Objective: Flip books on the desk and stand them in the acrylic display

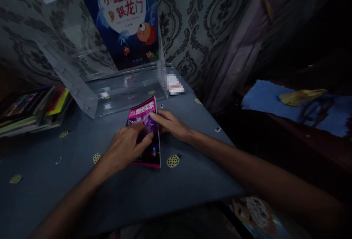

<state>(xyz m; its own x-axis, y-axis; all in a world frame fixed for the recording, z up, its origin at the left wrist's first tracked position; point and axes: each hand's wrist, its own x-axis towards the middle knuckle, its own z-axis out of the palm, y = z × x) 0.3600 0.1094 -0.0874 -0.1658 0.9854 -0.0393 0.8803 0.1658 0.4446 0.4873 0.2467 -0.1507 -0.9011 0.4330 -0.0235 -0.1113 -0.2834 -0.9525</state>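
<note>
A small magazine (148, 129) with a pink border and a purple burst on its cover lies at a slight tilt on the patterned tablecloth. My right hand (170, 124) grips its upper right edge, thumb on the cover and fingers at the side and underneath. Across the cover rests my left hand (130, 142), thumb and index finger apart, its other fingers partly hidden. Just behind the magazine stands a clear plastic rack (82, 98), and a large blue picture book (110, 44) with an orange fish leans upright in it.
Stacked books (30, 110) lie at the table's left. A blurred white and red item (175, 84) sits right of the rack. Beyond the table's right edge, a blue cloth (261, 98) bears a yellow object (298, 97). Another colourful book (258, 215) lies below the front edge.
</note>
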